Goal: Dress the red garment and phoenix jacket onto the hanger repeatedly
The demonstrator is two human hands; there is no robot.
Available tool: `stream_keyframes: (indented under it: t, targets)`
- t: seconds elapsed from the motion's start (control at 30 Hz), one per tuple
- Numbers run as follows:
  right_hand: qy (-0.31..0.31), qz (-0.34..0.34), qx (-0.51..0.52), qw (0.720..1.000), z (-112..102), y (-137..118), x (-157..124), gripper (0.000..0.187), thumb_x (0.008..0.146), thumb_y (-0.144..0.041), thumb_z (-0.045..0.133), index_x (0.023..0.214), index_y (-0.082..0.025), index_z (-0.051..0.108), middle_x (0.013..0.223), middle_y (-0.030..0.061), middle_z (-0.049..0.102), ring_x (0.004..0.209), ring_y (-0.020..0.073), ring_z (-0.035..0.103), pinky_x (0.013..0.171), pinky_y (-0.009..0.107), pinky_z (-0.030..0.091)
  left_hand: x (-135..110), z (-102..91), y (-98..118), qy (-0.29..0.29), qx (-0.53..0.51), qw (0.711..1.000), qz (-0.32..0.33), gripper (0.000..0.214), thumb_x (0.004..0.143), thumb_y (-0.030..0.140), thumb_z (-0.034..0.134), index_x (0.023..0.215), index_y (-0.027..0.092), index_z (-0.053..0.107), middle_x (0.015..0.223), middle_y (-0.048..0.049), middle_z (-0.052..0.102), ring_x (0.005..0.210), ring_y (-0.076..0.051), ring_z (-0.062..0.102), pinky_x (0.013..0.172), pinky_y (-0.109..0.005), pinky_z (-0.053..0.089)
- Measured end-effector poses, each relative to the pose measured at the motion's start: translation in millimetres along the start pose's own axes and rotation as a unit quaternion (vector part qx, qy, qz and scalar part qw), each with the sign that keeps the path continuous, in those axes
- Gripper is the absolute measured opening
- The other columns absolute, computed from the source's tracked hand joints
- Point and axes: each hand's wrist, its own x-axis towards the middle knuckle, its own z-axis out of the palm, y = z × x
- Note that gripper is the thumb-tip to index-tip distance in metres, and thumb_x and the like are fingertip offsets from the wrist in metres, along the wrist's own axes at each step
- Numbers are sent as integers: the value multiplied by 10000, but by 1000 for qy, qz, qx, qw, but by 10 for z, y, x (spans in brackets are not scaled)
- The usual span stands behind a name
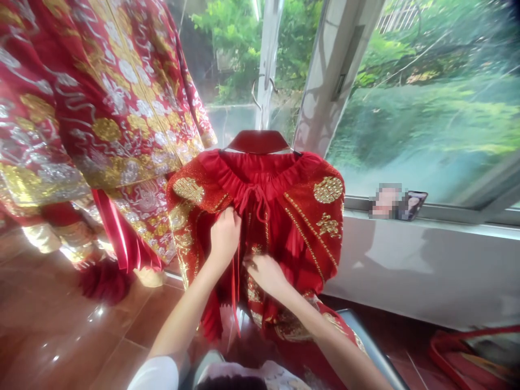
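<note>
A red gold-embroidered skirt (328, 238) with a gathered waist hangs in front of me from a red hanger (258, 142) with a metal hook. A thin red drawstring (255, 197) is tied in a bow at the waist's middle. Just below and left of the bow, my left hand (226, 233) is closed on the skirt's fabric; its fingertips are partly hidden. Lower down, my right hand (266, 273) has its fingers bent together at the gold-patterned middle panel. What they pinch there, if anything, is too blurred to make out.
On the left hangs a red garment (134, 108) covered in gold and silver embroidery. A phone (413, 206) leans against the window at the right, on the sill (450, 226). A red-rimmed object (441, 352) lies on the tiled floor (117, 346) at lower right.
</note>
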Motion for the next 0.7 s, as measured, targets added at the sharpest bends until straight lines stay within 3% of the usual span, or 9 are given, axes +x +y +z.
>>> stream_keyframes:
  t: [0.07, 0.17, 0.23, 0.33, 0.47, 0.53, 0.6, 0.7]
  targets:
    - [107, -26, 60, 992, -157, -147, 21, 280, 929, -302, 467, 1079, -204, 682, 819, 42, 713, 715, 158, 665, 695, 238, 462, 22, 1, -36, 4, -30, 1000, 1, 219, 925, 162, 418, 996, 129, 623, 927, -134, 707, 793, -224, 687, 729, -313, 524]
    - [258, -12, 82, 963, -299, -314, 193, 338, 925, -367, 486, 1163, -172, 628, 812, 52, 702, 671, 160, 646, 683, 253, 470, 57, 35, -107, -2, -104, 994, 21, 229, 932, 152, 402, 1013, 141, 616, 929, -124, 707, 819, -213, 687, 767, -312, 528]
    - [269, -6, 59, 961, -338, -384, 353, 304, 924, -382, 497, 1063, -157, 647, 783, 62, 694, 649, 166, 635, 647, 250, 452, 65, 58, -148, -8, -133, 991, 26, 238, 937, 158, 393, 1018, 144, 617, 935, -124, 708, 832, -213, 686, 784, -320, 528]
    - [222, -47, 42, 973, -327, -403, 494, 285, 954, -310, 446, 800, -163, 635, 695, 51, 670, 581, 142, 593, 592, 223, 396, 40, 55, -187, -9, -140, 990, 22, 241, 940, 179, 400, 1033, 152, 621, 969, -121, 710, 853, -215, 681, 799, -330, 524]
    - [235, -65, 7, 970, -61, -241, 328, 400, 992, -298, 359, 718, -155, 613, 649, 61, 646, 576, 134, 585, 598, 222, 371, -46, -65, -194, 51, -136, 988, 53, 181, 916, 229, 484, 1007, 165, 627, 963, -86, 708, 863, -194, 670, 788, -306, 522]
    - [163, -39, -29, 985, 238, -113, 141, 441, 1012, -299, 303, 786, -146, 649, 714, 89, 677, 646, 148, 628, 641, 227, 399, -74, -176, -158, 103, -138, 980, 96, 181, 911, 230, 498, 1019, 159, 625, 961, -82, 704, 874, -179, 665, 787, -290, 524]
    - [27, -21, -67, 997, 617, 0, -68, 437, 1017, -272, 282, 901, -146, 683, 812, 112, 711, 727, 165, 669, 672, 232, 431, -55, -299, -83, 152, -136, 967, 150, 183, 911, 208, 491, 1022, 158, 629, 947, -78, 704, 871, -166, 659, 791, -283, 523]
    - [-113, -32, -99, 988, 1140, 92, -354, 298, 948, -197, 448, 855, -154, 728, 766, 112, 721, 709, 205, 699, 606, 236, 452, 91, -448, 77, 180, -95, 953, 226, 174, 900, 189, 503, 982, 180, 656, 931, -68, 708, 890, -173, 648, 850, -317, 502]
